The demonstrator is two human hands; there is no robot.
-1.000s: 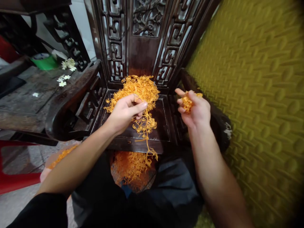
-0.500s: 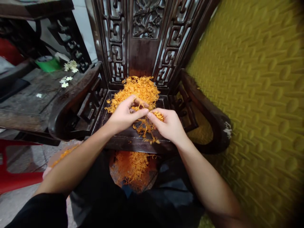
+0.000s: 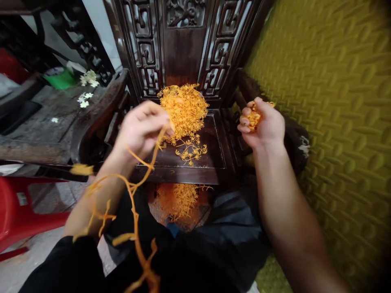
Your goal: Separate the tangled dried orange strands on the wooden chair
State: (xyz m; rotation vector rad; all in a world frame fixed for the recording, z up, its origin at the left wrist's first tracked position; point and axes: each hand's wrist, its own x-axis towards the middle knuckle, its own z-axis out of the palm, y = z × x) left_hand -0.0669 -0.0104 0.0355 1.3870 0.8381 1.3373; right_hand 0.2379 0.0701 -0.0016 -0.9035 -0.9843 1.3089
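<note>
My left hand, blurred by motion, pinches one end of a long, branching orange stem that hangs down in front of my lap. Over by the chair's right armrest, my right hand is curled around a bunch of small orange plant pieces. Between the hands a heap of curly orange plant pieces rests at the back of the dark wooden chair seat. A few loose orange sprigs lie on the seat in front of it.
Below the seat edge is a pile of orange stems. At left, a wooden surface bears a green roll and white flowers. A red plastic stool stands lower left. A yellow textured surface fills the right side.
My hands have moved apart from their meeting point over the seat. The left went left with the stem, and the right went up and right with its bunch of pieces.
</note>
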